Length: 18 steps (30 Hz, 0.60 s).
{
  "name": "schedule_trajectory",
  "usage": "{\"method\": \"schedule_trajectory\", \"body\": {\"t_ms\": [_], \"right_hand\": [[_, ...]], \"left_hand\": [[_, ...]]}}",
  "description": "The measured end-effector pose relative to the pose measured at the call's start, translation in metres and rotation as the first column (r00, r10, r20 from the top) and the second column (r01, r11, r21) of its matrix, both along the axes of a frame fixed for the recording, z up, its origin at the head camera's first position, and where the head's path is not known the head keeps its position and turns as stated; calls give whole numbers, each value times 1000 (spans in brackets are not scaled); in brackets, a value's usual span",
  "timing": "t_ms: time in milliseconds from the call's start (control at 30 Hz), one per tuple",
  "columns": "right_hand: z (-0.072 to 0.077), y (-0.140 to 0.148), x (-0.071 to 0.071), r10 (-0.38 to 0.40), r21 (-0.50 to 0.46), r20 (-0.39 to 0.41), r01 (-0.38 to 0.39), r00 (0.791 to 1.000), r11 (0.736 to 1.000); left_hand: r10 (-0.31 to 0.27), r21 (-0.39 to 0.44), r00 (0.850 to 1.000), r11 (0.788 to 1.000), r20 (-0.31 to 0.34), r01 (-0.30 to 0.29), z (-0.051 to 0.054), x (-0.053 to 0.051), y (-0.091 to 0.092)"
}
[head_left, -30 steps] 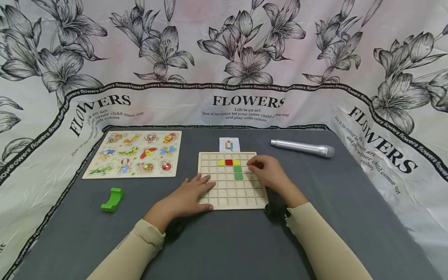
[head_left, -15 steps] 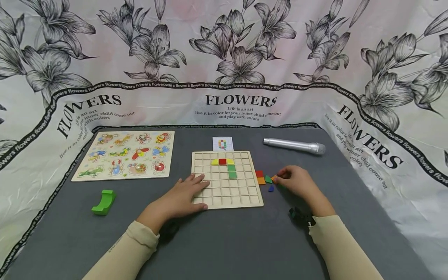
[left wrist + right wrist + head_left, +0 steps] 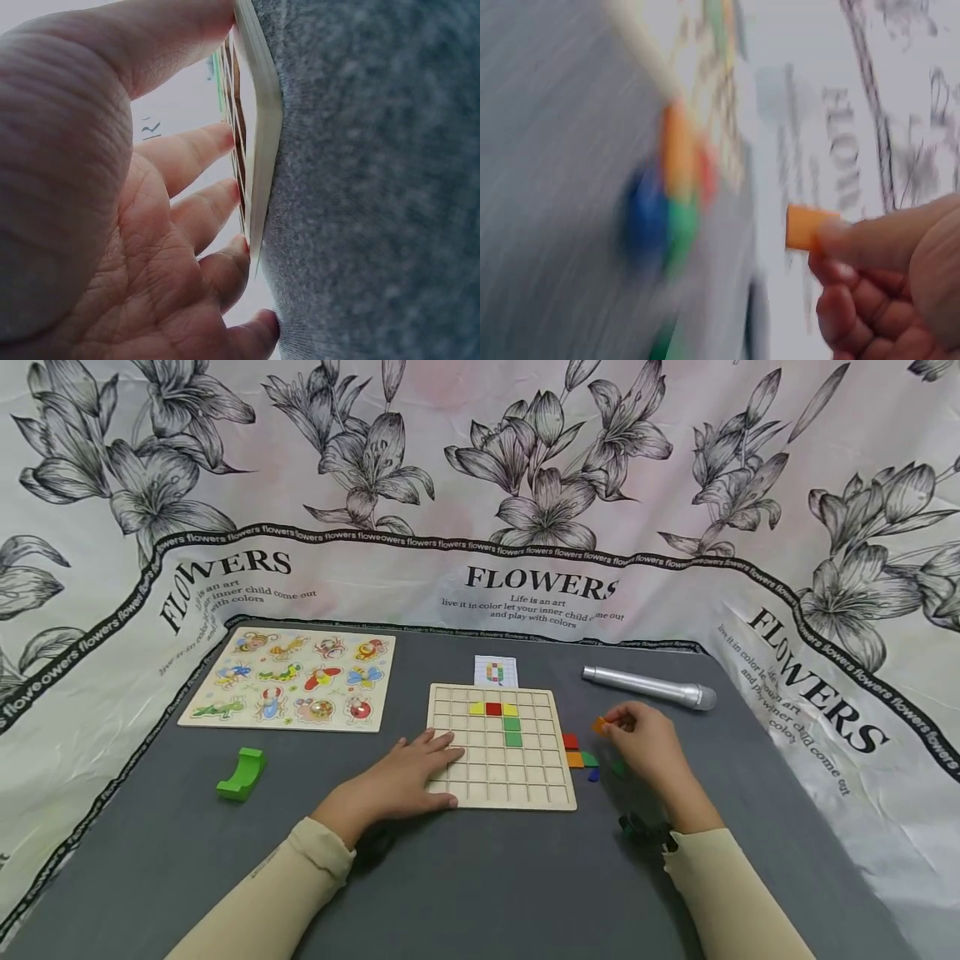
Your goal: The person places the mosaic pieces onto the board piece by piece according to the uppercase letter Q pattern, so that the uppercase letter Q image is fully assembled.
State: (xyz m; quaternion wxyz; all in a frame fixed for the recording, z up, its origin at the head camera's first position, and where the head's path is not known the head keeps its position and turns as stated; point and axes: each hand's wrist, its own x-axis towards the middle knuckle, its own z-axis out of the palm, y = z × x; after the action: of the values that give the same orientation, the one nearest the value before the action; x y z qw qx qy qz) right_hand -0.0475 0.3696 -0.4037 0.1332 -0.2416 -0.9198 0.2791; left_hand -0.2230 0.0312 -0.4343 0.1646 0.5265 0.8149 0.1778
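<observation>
My left hand (image 3: 401, 781) lies with spread fingers on the left edge of a wooden grid board (image 3: 480, 777); the left wrist view shows the fingertips touching the board's edge (image 3: 266, 135). Set in the grid are a red square (image 3: 492, 709) between two yellow pieces (image 3: 477, 709) and two green squares (image 3: 512, 739) below on the right. Right of the board, my right hand (image 3: 648, 747) pinches an orange square tile (image 3: 802, 227) between thumb and finger, held above the table. Loose by the board lie a red tile (image 3: 571, 741), an orange tile (image 3: 574, 760), green pieces (image 3: 589, 760) and a blue piece (image 3: 594, 775).
A card with a coloured pattern (image 3: 495, 672) lies behind the board. A silver microphone (image 3: 648, 686) is at the back right. An insect picture board (image 3: 292, 681) lies at the left, with a green curved block (image 3: 242, 774) in front of it.
My right hand has moved from the board to the loose pieces at its right, and has lifted an orange tile off the table. The left hand has stayed on the board.
</observation>
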Motion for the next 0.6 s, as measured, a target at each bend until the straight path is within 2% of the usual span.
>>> {"method": "schedule_trajectory", "body": {"t_ms": [67,133,233,300,367,467,600], "right_hand": [[4,-15,-23,38,-13,-35,-39,999,999],[3,-33,-50,121,-37,-48,-123,992,992],[-6,-59,-88,251,-89,-44,-254,967,963],[-14,-73,-106,303,-108,-30,-305,952,946],[-21,-81,-116,324,-109,-14,-324,946,940],[-25,-85,-122,324,-90,-4,-323,946,942],[-24,-87,-128,349,-88,-28,-350,937,933]], "left_hand": [[3,-8,1000,1000,-5,-3,1,-1,0],[5,-17,1000,1000,-11,-5,1,-2,0],[5,-26,1000,1000,-2,-5,-1,-1,0],[4,-30,1000,1000,-2,-5,-4,0,2],[2,-28,1000,1000,-4,-2,-8,1,3],[-5,-22,1000,1000,-24,5,-11,1,5],[8,-33,999,999,-43,-10,-4,-3,3]]}}
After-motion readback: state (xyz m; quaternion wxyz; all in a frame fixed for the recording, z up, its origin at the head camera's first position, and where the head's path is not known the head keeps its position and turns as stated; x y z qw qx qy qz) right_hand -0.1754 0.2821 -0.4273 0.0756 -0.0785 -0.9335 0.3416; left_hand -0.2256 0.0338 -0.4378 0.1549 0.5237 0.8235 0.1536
